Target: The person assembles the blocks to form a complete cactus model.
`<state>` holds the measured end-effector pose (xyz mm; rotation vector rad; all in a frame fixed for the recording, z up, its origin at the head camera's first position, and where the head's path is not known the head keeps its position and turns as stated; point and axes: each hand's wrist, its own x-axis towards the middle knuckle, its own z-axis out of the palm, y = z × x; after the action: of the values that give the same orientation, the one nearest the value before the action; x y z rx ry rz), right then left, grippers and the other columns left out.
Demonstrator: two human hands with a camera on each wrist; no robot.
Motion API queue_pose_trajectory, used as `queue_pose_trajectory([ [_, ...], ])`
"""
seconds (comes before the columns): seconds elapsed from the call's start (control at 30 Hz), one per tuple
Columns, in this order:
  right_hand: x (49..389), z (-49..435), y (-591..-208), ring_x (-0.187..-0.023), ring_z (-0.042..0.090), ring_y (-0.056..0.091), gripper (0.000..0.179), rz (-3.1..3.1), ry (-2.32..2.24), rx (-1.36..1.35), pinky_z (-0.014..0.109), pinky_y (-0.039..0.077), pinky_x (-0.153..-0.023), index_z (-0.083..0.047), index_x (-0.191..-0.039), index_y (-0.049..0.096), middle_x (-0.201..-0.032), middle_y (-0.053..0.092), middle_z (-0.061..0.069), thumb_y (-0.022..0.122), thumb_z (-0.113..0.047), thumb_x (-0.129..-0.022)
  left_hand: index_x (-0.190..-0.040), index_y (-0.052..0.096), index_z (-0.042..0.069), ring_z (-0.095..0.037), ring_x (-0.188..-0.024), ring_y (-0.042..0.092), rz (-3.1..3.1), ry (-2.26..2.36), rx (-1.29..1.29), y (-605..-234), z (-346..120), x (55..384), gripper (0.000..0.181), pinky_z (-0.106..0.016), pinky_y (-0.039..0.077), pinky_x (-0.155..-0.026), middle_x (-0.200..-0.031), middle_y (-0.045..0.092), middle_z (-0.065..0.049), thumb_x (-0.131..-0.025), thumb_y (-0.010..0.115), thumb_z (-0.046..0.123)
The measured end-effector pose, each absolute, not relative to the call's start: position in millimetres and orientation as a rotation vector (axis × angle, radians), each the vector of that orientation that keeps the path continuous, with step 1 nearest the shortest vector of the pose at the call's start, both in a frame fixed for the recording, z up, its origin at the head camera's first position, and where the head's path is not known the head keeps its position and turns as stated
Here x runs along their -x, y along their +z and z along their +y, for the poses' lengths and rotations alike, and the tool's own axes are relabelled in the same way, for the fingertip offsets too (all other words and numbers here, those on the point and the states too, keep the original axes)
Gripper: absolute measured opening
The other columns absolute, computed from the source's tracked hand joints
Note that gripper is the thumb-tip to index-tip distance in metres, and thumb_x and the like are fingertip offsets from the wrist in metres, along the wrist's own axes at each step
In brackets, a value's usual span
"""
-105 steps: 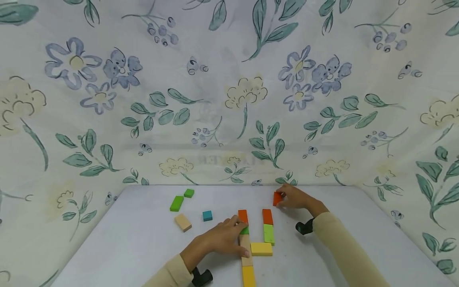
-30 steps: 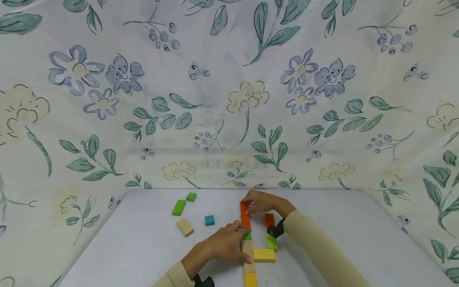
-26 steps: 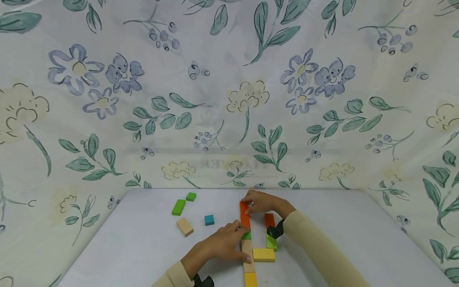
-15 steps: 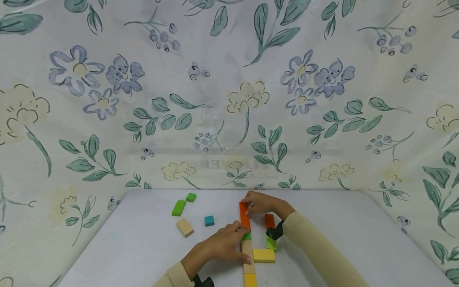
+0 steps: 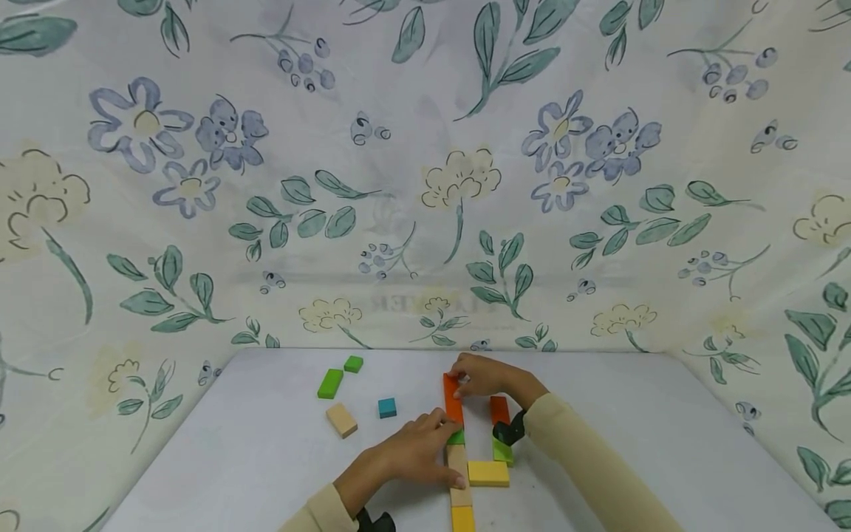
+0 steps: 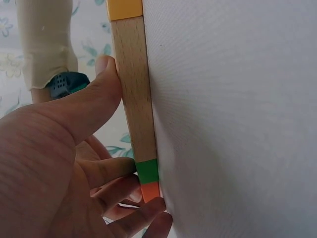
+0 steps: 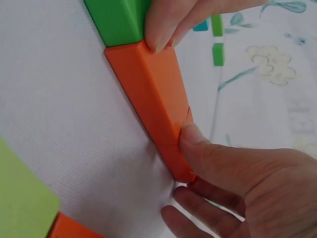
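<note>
A straight row of blocks runs away from me on the white table. It goes from a yellow block through plain wooden blocks and a green block to two orange blocks end to end. My right hand pinches the farthest orange block, thumb on its side and fingers around its far end. My left hand lies along the row's left side, thumb touching the wood, loosely bent fingertips at the green and the nearer orange block.
Right of the row lie a crosswise yellow block, a light green block and another orange block, partly behind the right wrist. On the left are two green blocks, a wooden block and a blue block.
My right hand has carried an orange block leftward from the back right to the row's far end. Over the last second both hands stay nearly still; the left stays by the row throughout.
</note>
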<state>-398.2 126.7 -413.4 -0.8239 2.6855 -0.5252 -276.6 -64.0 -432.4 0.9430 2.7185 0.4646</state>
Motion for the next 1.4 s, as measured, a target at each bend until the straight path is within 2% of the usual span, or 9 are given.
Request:
queue_pose_trajectory([
  [0.27,394.4,126.1,-411.7,-0.099,0.015,0.057,0.022,2.694,-0.516,0.819,0.037,0.053,-0.1,-0.014,-0.11,0.069,-0.111,0.063,-0.001,0.076,-0.021,-0.09,-0.146,0.049,0.018,-0.007,-0.101,0.045,2.707,0.474,-0.936,-430.6,-63.6,275.9,0.083,-0.027,0.046,-0.087,-0.121,0.048,0.005,-0.081,0.072,0.062],
  [0.5,389.3,125.1,-409.3,-0.111,0.018,0.056,0.012,2.714,-0.5,0.913,0.037,0.051,-0.104,-0.015,-0.102,0.071,-0.121,0.06,0.003,0.075,-0.017,-0.09,-0.146,0.049,0.017,-0.007,-0.102,0.045,2.718,0.467,-0.931,-428.8,-64.3,275.4,0.083,-0.027,0.047,-0.088,-0.123,0.048,0.004,-0.08,0.072,0.063],
  [0.7,385.2,126.8,-408.2,-0.101,0.018,0.059,0.006,2.719,-0.499,1.057,0.035,0.054,-0.098,-0.012,-0.098,0.073,-0.105,0.063,0.0,0.073,-0.014,-0.091,-0.147,0.048,0.016,-0.007,-0.099,0.043,2.715,0.467,-0.948,-428.5,-64.6,275.7,0.084,-0.024,0.045,-0.085,-0.12,0.047,0.005,-0.081,0.072,0.062],
  [0.8,381.7,130.3,-409.5,-0.099,0.016,0.06,0.008,2.723,-0.492,1.141,0.036,0.054,-0.097,-0.011,-0.1,0.074,-0.103,0.066,0.0,0.071,-0.013,-0.093,-0.147,0.048,0.016,-0.007,-0.099,0.043,2.713,0.471,-0.952,-429.4,-64.3,276.1,0.084,-0.024,0.044,-0.084,-0.119,0.047,0.005,-0.081,0.072,0.062],
  [0.93,373.0,140.0,-408.9,-0.106,0.02,0.062,0.016,2.724,-0.543,1.196,0.039,0.053,-0.098,-0.009,-0.11,0.073,-0.11,0.069,0.003,0.067,-0.015,-0.096,-0.147,0.048,0.016,-0.008,-0.103,0.046,2.71,0.467,-0.944,-431.2,-64.3,276.4,0.085,-0.027,0.046,-0.088,-0.122,0.048,0.004,-0.081,0.072,0.064],
  [1.13,353.8,161.7,-398.9,-0.115,0.027,0.062,0.028,2.743,-0.697,1.117,0.045,0.053,-0.1,-0.006,-0.121,0.069,-0.121,0.067,0.007,0.067,-0.02,-0.097,-0.147,0.049,0.018,-0.01,-0.112,0.047,2.714,0.45,-0.916,-431.9,-63.5,276.5,0.086,-0.034,0.048,-0.097,-0.129,0.048,0.005,-0.079,0.07,0.067],
  [1.27,338.1,173.7,-394.0,-0.115,0.029,0.062,0.033,2.719,-0.727,1.062,0.048,0.053,-0.099,-0.005,-0.125,0.067,-0.123,0.066,0.01,0.068,-0.02,-0.096,-0.146,0.049,0.017,-0.01,-0.112,0.047,2.72,0.455,-0.923,-431.1,-63.6,278.0,0.086,-0.034,0.047,-0.096,-0.13,0.048,0.004,-0.079,0.07,0.066],
  [1.4,320.8,184.2,-397.8,-0.111,0.028,0.062,0.043,2.739,-0.674,1.024,0.046,0.054,-0.097,-0.004,-0.129,0.064,-0.125,0.065,0.012,0.071,-0.028,-0.094,-0.146,0.049,0.018,-0.01,-0.112,0.047,2.713,0.473,-0.909,-431.0,-63.4,277.9,0.086,-0.034,0.048,-0.096,-0.131,0.048,0.004,-0.079,0.071,0.067],
])
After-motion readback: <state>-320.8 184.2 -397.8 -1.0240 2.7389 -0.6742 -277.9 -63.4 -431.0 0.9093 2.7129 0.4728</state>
